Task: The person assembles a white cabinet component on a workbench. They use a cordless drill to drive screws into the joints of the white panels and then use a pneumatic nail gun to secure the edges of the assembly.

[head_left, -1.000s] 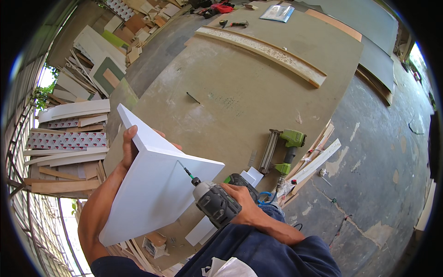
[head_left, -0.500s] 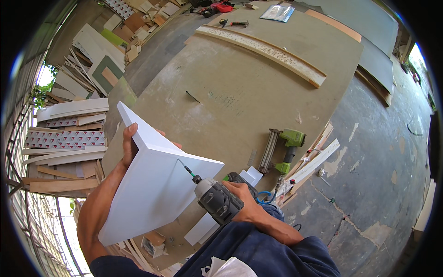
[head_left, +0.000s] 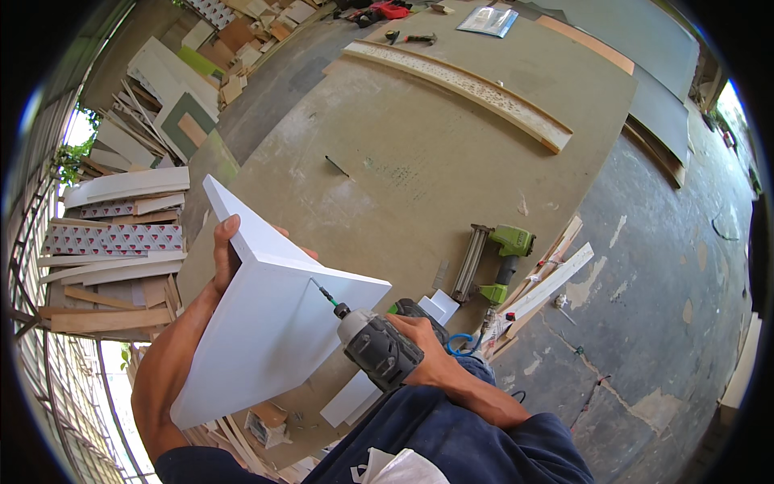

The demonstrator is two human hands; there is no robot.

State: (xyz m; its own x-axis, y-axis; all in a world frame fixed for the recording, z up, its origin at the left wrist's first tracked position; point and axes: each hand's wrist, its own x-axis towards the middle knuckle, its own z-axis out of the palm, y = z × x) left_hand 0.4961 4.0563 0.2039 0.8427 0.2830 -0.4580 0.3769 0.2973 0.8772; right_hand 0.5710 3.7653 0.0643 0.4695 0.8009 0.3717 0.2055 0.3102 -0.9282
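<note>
My left hand (head_left: 226,246) grips two white boards joined at a corner, thumb on the outer side and fingertips showing over the far side. The larger white board (head_left: 258,347) leans toward me, tilted, along my left forearm. In my right hand (head_left: 426,345) is a grey and black cordless drill driver (head_left: 380,348), with its handle wrapped by the fingers. Its thin bit (head_left: 324,292) points up and left, the tip at the larger board's face just below the joined edge. Whether the tip has gone into the board is too small to tell.
A green nail gun (head_left: 509,242) with a blue hose lies right of the boards on the large brown work surface (head_left: 387,234). Farther off are a long speckled strip (head_left: 459,85) and a hammer (head_left: 421,39). Stacked offcuts (head_left: 121,242) stand at the left.
The drill driver has edged very slightly toward the white board, its bit tip staying at the same spot. Both hands keep their grips.
</note>
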